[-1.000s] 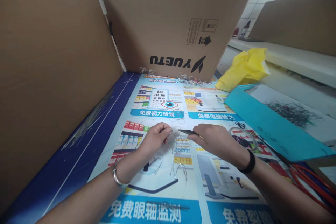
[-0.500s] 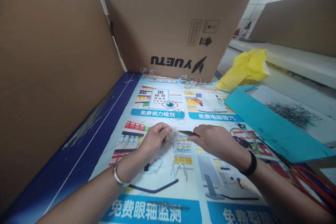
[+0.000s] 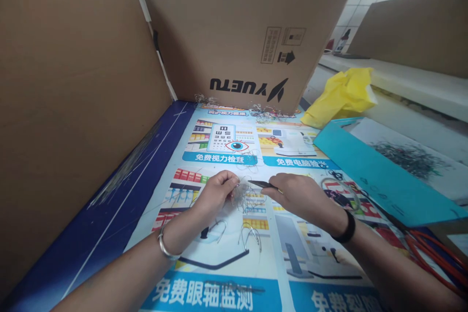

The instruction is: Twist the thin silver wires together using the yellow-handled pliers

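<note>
My left hand, with a silver bangle at the wrist, is closed in a pinch on a tangle of thin wire. Loose wire loops spread from it to the right. In my right hand, which has a black band at its wrist, is a dark pointed tool. Its tip points left, close to the tangle; whether they touch I cannot tell. The tool's handle is mostly hidden in the fist. Several bent wire pieces lie on the printed poster below the hands.
Tall cardboard panels stand at the left and back. Wire tangles lie at the back panel's foot. To the right are a yellow bag, a turquoise box with a heap of thin pieces inside, and red-handled scissors. Straight wires lie far left.
Both hands stay nearly where they were. The wire tangle at my left fingers has shifted slightly.
</note>
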`<move>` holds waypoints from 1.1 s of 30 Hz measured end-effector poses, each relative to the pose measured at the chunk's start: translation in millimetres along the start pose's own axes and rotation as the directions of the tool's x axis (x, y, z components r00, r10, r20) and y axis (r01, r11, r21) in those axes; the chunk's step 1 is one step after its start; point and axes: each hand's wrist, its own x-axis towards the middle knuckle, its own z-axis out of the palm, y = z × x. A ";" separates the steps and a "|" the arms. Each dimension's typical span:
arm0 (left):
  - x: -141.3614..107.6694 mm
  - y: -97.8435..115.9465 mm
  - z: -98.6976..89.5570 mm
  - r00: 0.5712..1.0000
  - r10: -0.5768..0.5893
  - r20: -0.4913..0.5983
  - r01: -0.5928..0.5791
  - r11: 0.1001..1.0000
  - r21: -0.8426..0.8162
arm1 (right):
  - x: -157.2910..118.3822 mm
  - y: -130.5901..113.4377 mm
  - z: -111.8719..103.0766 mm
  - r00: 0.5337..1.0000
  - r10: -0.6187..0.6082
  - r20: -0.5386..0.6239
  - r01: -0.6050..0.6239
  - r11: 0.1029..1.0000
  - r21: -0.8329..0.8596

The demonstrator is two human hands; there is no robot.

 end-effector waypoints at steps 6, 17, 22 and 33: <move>-5.9 13.3 1.8 0.998 0.062 0.023 -0.065 0.988 0.142 | -0.1 1.0 1.8 1.000 -0.008 -0.012 0.008 1.000 0.015; -6.8 14.6 0.6 0.941 0.337 0.031 -0.323 0.865 0.385 | -1.2 -3.9 -0.3 0.999 -0.038 0.011 0.038 0.999 -0.007; -8.9 14.4 2.8 0.970 0.245 0.006 -0.231 0.904 0.360 | -0.2 -6.4 4.7 0.998 -0.058 -0.020 0.058 0.998 0.000; -7.9 13.2 2.3 0.957 0.289 0.013 -0.276 0.900 0.338 | -1.1 -6.1 7.9 0.997 -0.069 -0.033 0.068 0.997 -0.026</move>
